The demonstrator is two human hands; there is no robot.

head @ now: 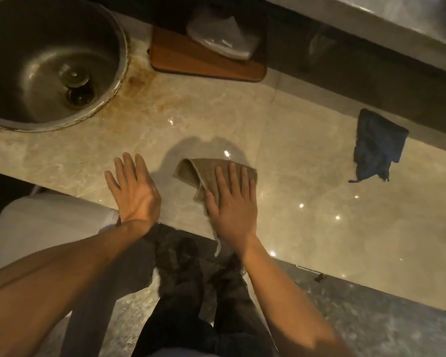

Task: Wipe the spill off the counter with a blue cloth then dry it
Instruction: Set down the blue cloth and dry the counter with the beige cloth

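Pressing a folded tan cloth (206,176) flat, right hand (232,204); left hand (133,188) splayed, released, on glossy marble counter (307,202)

The counter (307,191) is glossy beige marble with a round steel sink (23,60) set into its far left, brown stains along the rim. A wooden board (191,61) lies at the back. A tan cloth (191,173) lies near the front edge, a crumpled blue cloth (376,145) well apart to the right
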